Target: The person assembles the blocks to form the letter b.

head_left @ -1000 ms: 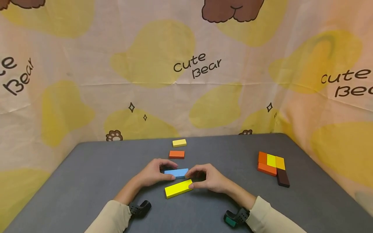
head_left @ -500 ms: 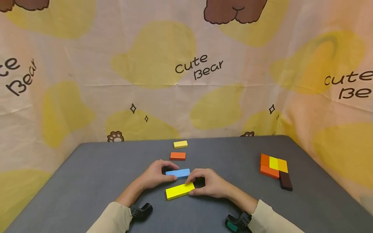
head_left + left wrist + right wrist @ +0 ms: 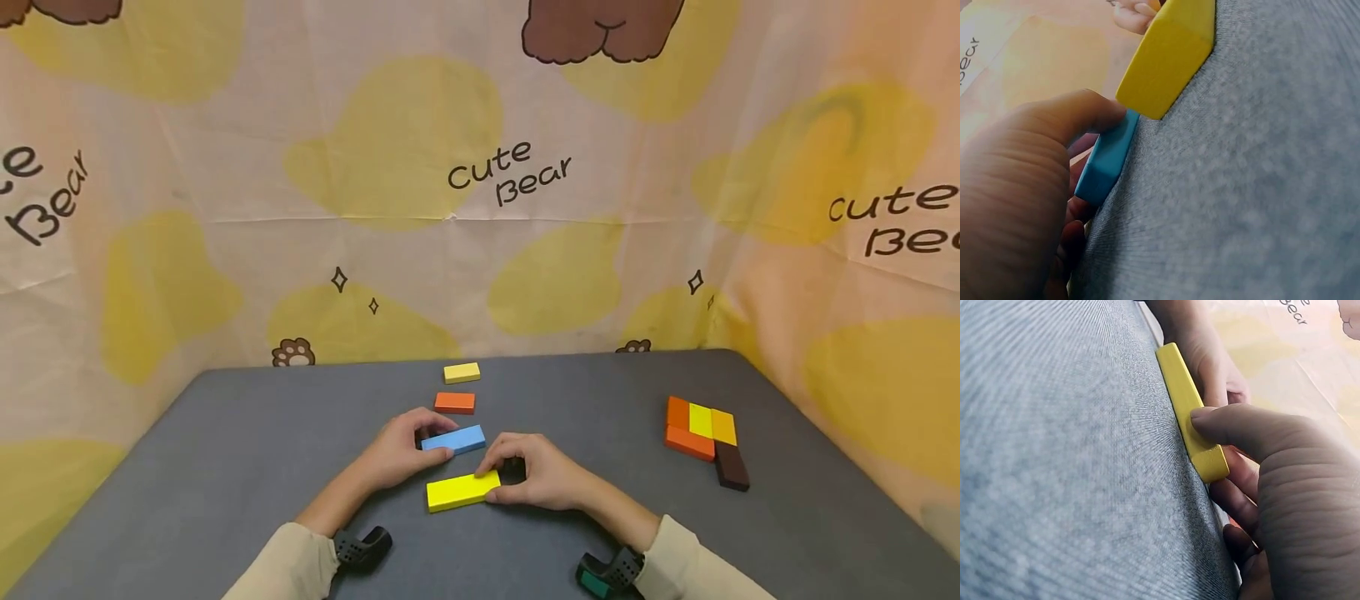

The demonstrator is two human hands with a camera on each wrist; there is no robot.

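A blue block (image 3: 459, 438) lies on the grey table, and my left hand (image 3: 397, 450) pinches its left end between thumb and fingers. In the left wrist view the thumb presses the near side of the blue block (image 3: 1107, 156). Nearer to me is a longer yellow block (image 3: 459, 492). My right hand (image 3: 542, 473) grips its right end, thumb in front and fingers behind. The right wrist view shows the thumb against the side of the yellow block (image 3: 1191, 415); some fingers are hidden behind it. The two blocks are apart.
Beyond the hands lie an orange block (image 3: 454, 403) and a pale yellow block (image 3: 461, 372). At the right, orange and yellow blocks (image 3: 690, 442) sit flat together, with a dark brown block (image 3: 731, 466) touching their near corner. A printed cloth (image 3: 405, 142) hangs behind the table.
My right hand has shifted slightly nearer to me and now has its fingers round the yellow block, which has turned a little. The blue block's right end has swung away from me.
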